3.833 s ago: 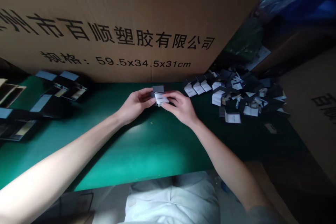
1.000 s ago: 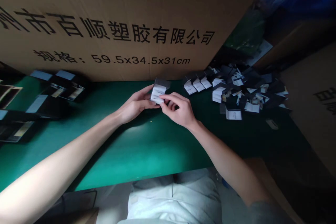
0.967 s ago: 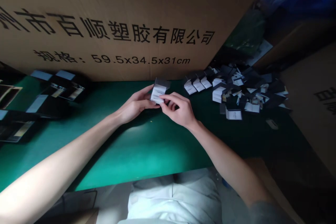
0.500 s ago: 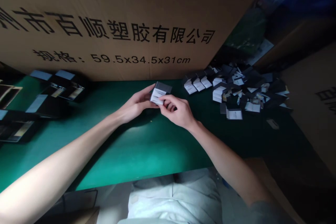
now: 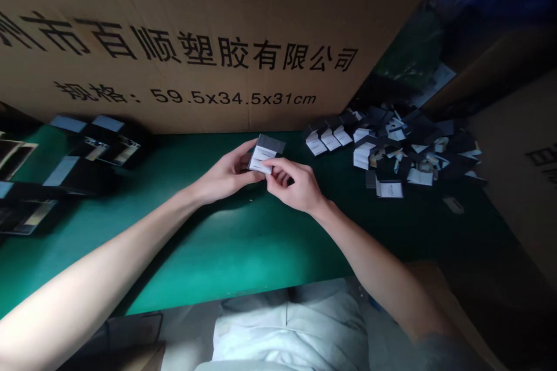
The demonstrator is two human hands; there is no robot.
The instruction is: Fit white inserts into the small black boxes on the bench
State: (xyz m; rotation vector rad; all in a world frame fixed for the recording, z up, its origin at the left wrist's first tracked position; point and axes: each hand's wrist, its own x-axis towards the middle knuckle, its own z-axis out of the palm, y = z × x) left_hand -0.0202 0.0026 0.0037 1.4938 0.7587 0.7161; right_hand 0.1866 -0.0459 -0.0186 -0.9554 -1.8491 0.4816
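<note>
A small folded card, white inside with a dark grey flap, is held up over the green table between both hands. My left hand grips it along its left side, with the thumb at the lower edge and fingers partly hidden behind. My right hand pinches its lower right corner between thumb and forefinger, the other fingers curled in. Small dark print shows on the white part, too small to read. To the right, a short row of similar cards stands at the back of the table.
A large cardboard box with printed lettering stands behind the green table. At the right lies a heap of dark and white folded cards, with a small pale tag near it. Several black boxes sit at the left.
Almost nothing differs. Both hands keep hold of the card in the same place, and the right fingertips have shifted only slightly at its lower corner.
</note>
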